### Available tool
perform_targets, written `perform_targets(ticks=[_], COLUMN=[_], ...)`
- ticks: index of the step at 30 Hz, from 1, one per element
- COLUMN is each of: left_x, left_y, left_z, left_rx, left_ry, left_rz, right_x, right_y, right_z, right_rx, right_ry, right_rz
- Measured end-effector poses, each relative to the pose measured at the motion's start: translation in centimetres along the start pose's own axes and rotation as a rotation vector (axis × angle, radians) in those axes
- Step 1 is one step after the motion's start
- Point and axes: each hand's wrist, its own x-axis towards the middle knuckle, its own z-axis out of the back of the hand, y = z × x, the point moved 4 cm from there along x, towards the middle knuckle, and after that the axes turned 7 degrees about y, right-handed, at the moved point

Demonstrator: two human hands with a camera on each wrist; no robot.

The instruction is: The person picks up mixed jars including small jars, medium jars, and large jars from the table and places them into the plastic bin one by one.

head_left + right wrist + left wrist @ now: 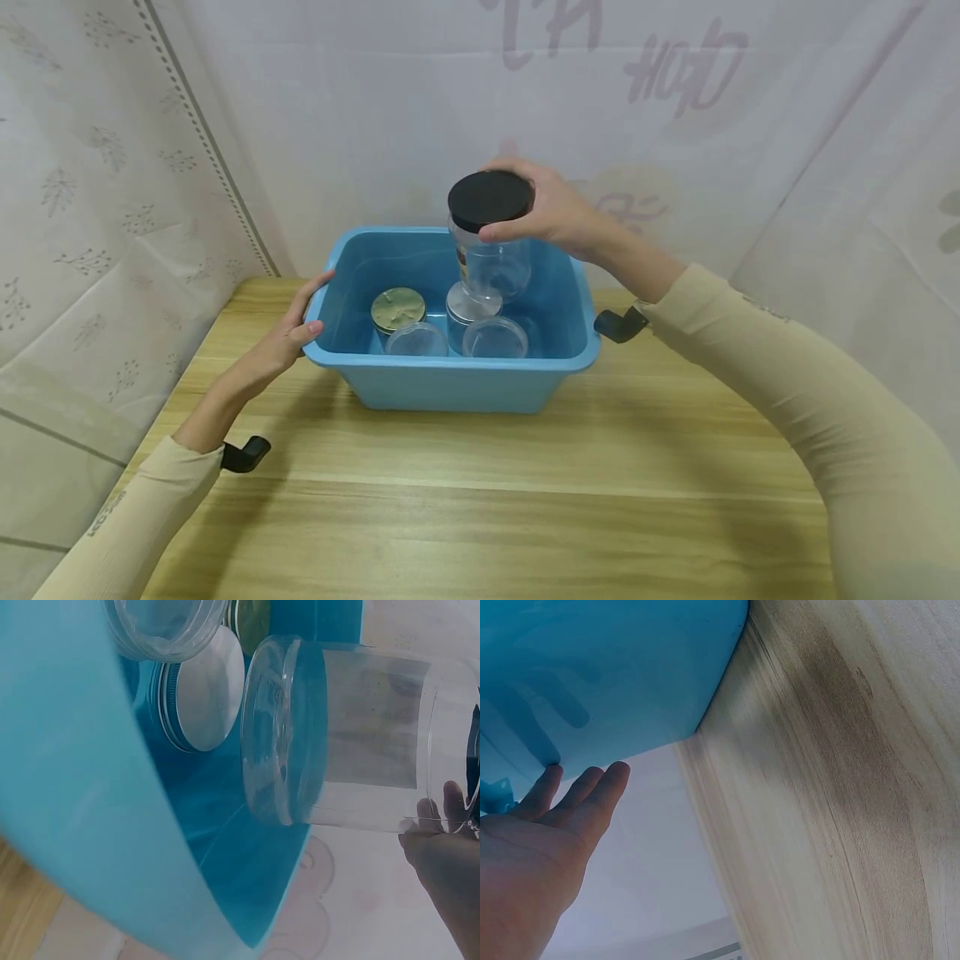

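My right hand (551,212) grips a clear plastic jar (498,271) by its black lid (491,200), thumb in front. The jar hangs upright above the right half of a blue plastic tub (450,387), its bottom below the rim level. In the right wrist view the jar (367,735) looks see-through, with a label on its side. On the tub's left end, my left hand (281,337) holds the rim, its thumb on top. The left wrist view shows the fingers (604,795) of that hand fairly straight against the outer wall.
Inside the tub stand a gold-lidded jar (398,308), a silver-lidded jar (474,302) and two containers with clear round tops (495,339). The tub rests on a wooden table (480,492). A pale printed curtain (375,125) hangs close behind.
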Motion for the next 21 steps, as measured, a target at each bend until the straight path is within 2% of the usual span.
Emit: perform_targets(ticks=[10,21], left_x=[0.1,0.4], left_y=[0.1,-0.2], left_z=[0.1,0.0], left_rx=[0.002,-0.011], left_ry=[-0.013,-0.022], left_rz=[-0.004,-0.010], right_x=[0.8,1.8], right_y=[-0.2,-0.7], right_z=[-0.2,-0.2], right_rx=[0.018,-0.031], right_ry=[0.020,0.056], right_rz=[-0.021,-0.008])
